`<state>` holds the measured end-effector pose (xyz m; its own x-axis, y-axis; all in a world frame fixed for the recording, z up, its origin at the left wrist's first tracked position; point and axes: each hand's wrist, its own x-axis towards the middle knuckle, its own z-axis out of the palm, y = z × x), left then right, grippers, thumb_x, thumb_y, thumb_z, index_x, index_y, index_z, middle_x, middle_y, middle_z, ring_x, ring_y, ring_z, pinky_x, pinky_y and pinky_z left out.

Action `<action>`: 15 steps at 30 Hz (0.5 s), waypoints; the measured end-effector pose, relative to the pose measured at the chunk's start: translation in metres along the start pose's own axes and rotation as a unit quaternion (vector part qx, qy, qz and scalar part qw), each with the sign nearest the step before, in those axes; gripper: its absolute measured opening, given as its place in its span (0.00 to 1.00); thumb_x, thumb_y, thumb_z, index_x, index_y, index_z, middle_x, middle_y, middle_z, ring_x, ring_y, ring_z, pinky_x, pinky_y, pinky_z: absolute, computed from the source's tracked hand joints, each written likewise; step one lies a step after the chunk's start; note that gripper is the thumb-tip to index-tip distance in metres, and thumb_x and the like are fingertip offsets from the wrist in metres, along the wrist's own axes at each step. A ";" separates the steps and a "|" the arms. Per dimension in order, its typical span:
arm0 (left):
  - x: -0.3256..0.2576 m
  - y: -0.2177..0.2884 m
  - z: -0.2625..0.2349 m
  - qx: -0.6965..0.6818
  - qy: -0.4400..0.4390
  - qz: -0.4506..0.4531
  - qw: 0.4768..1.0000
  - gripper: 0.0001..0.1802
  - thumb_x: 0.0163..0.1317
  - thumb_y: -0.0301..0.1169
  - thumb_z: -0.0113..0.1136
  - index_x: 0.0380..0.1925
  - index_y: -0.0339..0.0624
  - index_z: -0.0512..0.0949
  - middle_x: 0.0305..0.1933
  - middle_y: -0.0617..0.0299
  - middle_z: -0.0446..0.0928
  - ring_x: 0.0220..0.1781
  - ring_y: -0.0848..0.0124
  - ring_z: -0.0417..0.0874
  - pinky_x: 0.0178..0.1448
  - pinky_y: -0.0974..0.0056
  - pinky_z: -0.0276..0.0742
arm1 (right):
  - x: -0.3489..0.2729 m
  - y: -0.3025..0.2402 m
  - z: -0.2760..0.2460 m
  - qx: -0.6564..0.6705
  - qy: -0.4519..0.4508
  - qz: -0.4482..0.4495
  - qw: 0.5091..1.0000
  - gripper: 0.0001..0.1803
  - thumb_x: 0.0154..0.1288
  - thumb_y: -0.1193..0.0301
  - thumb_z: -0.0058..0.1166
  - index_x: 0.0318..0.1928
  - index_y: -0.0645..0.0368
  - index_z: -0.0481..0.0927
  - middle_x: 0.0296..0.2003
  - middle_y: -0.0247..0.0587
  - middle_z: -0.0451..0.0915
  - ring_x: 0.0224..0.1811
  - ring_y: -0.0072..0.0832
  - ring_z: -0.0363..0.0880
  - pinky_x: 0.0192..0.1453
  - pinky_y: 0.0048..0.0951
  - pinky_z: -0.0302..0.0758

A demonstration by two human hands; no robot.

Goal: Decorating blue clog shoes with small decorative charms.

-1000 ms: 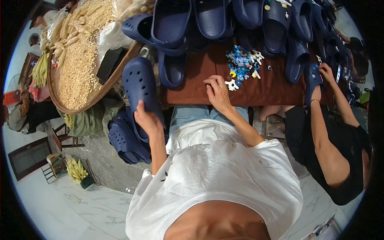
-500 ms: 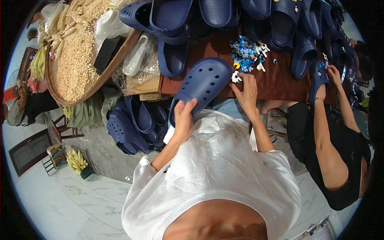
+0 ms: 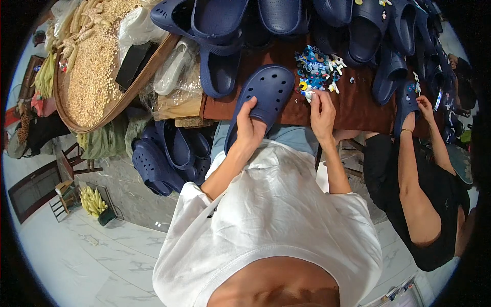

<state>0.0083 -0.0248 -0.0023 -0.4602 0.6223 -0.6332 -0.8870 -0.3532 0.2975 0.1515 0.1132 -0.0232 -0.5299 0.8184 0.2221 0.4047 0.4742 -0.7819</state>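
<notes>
A navy clog [image 3: 263,92] with round holes across its top is in my left hand [image 3: 250,123]. The thumb lies along its side and the other fingers reach into the foot opening. My right hand [image 3: 323,115] pinches a small white shoe charm [image 3: 309,94] between thumb and forefinger, at the near edge of a pile of blue, white and yellow charms [image 3: 313,66]. This pile lies on the brown tabletop [image 3: 360,110], to the right of the clog.
More navy clogs [image 3: 220,15] crowd the table's far side; others [image 3: 156,161] hang together lower left. A woven tray [image 3: 97,77] of corn kernels stands left, beside a plastic-wrapped white shoe [image 3: 176,71]. At right, another person's hands [image 3: 409,123] work on a navy clog [image 3: 407,100].
My left hand has shifted its grip, its fingers now inside the clog, which is turned more upright. My right hand has lifted the white charm slightly up and right.
</notes>
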 end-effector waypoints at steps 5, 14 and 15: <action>0.017 0.000 -0.005 -0.023 -0.044 -0.007 0.999 0.29 0.52 0.25 0.52 0.58 0.27 0.67 0.60 0.44 0.73 0.61 0.50 0.75 0.69 0.49 0.70 | 0.029 -0.023 0.009 0.076 -0.082 0.017 0.994 0.11 0.73 0.69 0.47 0.43 0.63 0.78 0.35 0.45 0.79 0.33 0.35 0.79 0.37 0.30 0.74; 0.004 0.003 -0.012 0.012 -0.082 -0.019 0.996 0.35 0.44 0.21 0.49 0.59 0.29 0.67 0.59 0.45 0.73 0.60 0.50 0.75 0.68 0.50 0.70 | 0.059 -0.044 0.025 0.014 -0.136 -0.075 0.988 0.10 0.70 0.69 0.51 0.45 0.62 0.80 0.37 0.44 0.80 0.37 0.37 0.80 0.42 0.32 0.74; 0.002 0.003 -0.013 0.028 -0.088 -0.013 0.996 0.35 0.44 0.20 0.49 0.59 0.29 0.66 0.59 0.46 0.73 0.60 0.50 0.75 0.68 0.50 0.70 | 0.060 -0.046 0.024 0.014 -0.136 -0.074 0.988 0.10 0.70 0.69 0.51 0.45 0.62 0.80 0.37 0.44 0.80 0.37 0.37 0.80 0.42 0.32 0.74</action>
<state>0.0050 -0.0337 -0.0123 -0.4326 0.7447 -0.5082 -0.8970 -0.2989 0.3256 0.0829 0.1321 0.0120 -0.7642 0.6213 0.1728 0.2894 0.5699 -0.7690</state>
